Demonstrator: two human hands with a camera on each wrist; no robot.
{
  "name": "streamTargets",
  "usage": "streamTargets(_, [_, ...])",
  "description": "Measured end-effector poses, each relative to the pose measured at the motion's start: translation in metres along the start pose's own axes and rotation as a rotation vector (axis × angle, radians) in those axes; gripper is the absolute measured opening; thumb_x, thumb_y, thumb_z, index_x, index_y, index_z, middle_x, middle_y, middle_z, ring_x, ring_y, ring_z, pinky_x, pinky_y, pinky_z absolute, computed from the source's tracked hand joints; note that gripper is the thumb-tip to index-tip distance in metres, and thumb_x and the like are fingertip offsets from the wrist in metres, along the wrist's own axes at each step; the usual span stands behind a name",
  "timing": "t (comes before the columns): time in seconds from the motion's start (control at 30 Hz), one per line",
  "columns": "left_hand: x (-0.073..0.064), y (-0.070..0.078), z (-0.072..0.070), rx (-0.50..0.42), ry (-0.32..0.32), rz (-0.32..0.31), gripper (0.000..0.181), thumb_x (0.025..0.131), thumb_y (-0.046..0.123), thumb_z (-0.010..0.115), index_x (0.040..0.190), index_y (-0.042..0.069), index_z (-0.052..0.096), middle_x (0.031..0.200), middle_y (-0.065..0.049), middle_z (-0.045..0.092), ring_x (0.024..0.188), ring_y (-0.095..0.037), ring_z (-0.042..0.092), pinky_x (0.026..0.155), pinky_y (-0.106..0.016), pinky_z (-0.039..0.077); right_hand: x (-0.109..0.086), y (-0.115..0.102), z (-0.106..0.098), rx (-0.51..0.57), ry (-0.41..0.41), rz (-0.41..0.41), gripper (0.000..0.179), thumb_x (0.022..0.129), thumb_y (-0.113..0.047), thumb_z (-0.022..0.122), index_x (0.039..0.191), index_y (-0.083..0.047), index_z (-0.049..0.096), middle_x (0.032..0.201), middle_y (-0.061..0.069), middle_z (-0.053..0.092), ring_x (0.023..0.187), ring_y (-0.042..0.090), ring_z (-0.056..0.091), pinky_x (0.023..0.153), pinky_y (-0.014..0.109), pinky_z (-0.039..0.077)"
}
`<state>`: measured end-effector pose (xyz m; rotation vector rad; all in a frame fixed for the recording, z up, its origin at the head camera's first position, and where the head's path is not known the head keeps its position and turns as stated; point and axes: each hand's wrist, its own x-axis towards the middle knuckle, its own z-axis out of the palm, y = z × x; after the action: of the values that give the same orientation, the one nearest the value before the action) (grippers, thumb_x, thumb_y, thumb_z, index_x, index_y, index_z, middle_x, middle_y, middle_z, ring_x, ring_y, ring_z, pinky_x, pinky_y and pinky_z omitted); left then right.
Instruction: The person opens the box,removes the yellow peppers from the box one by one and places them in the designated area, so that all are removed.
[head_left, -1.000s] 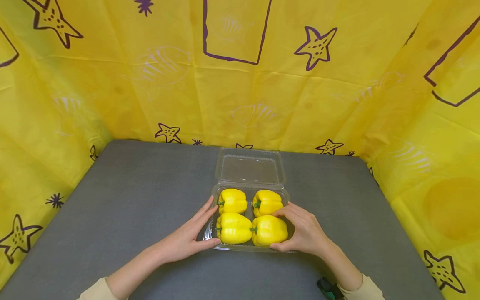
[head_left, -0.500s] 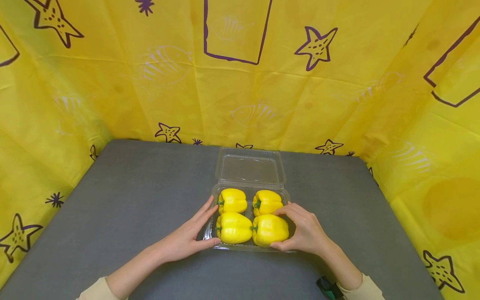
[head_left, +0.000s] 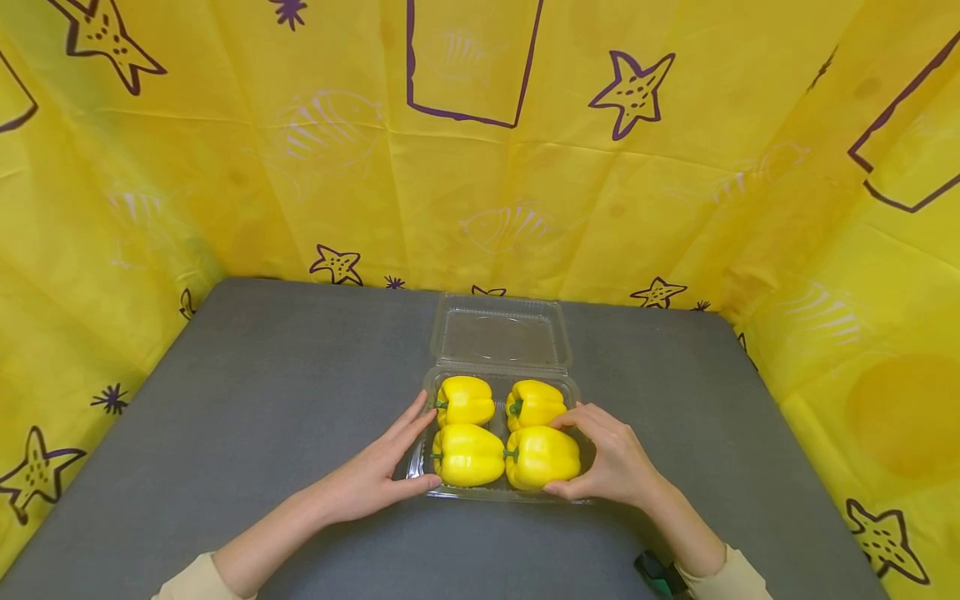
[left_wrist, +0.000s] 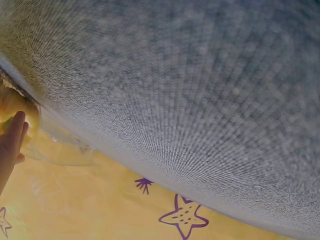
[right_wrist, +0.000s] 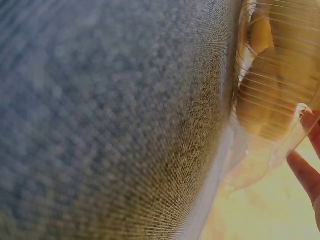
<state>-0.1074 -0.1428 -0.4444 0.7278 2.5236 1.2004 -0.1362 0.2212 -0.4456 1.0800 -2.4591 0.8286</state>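
Observation:
Several yellow bell peppers lie on their sides in two rows in a clear plastic clamshell box [head_left: 489, 493], green stems to the left. My right hand [head_left: 611, 457] holds the front right bell pepper [head_left: 543, 458] between thumb and fingers; its stem nearly meets the front left bell pepper [head_left: 468, 456]. Behind them sit the back left bell pepper [head_left: 467, 402] and the back right one. My left hand [head_left: 378, 468] has its fingers spread along the box's left side, thumb at the front left corner. The right wrist view shows fingers [right_wrist: 305, 175] beside the ribbed box wall.
The box's lid [head_left: 501, 333] is folded back flat behind it, towards the far edge of the grey table [head_left: 300, 375]. A yellow cloth [head_left: 480, 183] with starfish and fish drawings hangs around the back and sides. A dark strap [head_left: 656, 575] shows at the right wrist.
The front right bell pepper has shifted slightly to the right and back in my right hand, its stem drawing a little away from the pepper beside it. My left hand stays put.

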Motion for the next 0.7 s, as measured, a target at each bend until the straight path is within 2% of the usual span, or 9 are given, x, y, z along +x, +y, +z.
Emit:
streamTargets(0.17, [0.0001, 0.0001, 0.0, -0.003, -0.006, -0.007, 0.093, 0.086, 0.055, 0.067, 0.156, 0.013, 0.022, 0.164, 0.003, -0.002, 0.147, -0.024, 0.013, 0.11, -0.053, 0.027, -0.0004, 0.0021, 0.0006, 0.01, 0.013, -0.016, 0.07, 0.059, -0.061, 0.085, 0.109, -0.015, 0.066, 0.105, -0.007, 0.066, 0.106, 0.022, 0.062, 0.105, 0.024, 0.037])
streamTargets(0.33, [-0.0002, 0.0004, -0.0002, 0.0, -0.009, -0.01, 0.093, 0.086, 0.056, 0.066, 0.156, 0.013, 0.021, 0.164, 0.003, -0.002, 0.147, -0.024, 0.013, 0.11, -0.053, 0.027, -0.0001, 0.0025, -0.0016, 0.068, 0.028, -0.01, 0.069, 0.06, -0.056, 0.087, 0.111, -0.014, 0.065, 0.105, -0.004, 0.066, 0.097, 0.016, 0.062, 0.093, 0.017, 0.043])
streamTargets(0.7, [-0.0007, 0.0005, 0.0003, 0.006, -0.013, -0.026, 0.094, 0.086, 0.058, 0.065, 0.156, 0.013, 0.022, 0.164, 0.003, -0.002, 0.147, -0.025, 0.014, 0.11, -0.054, 0.028, 0.0011, -0.0011, -0.0073, 0.141, 0.018, 0.041, 0.064, 0.064, -0.046, 0.089, 0.114, -0.014, 0.064, 0.107, -0.003, 0.065, 0.095, 0.015, 0.061, 0.088, 0.02, 0.046])
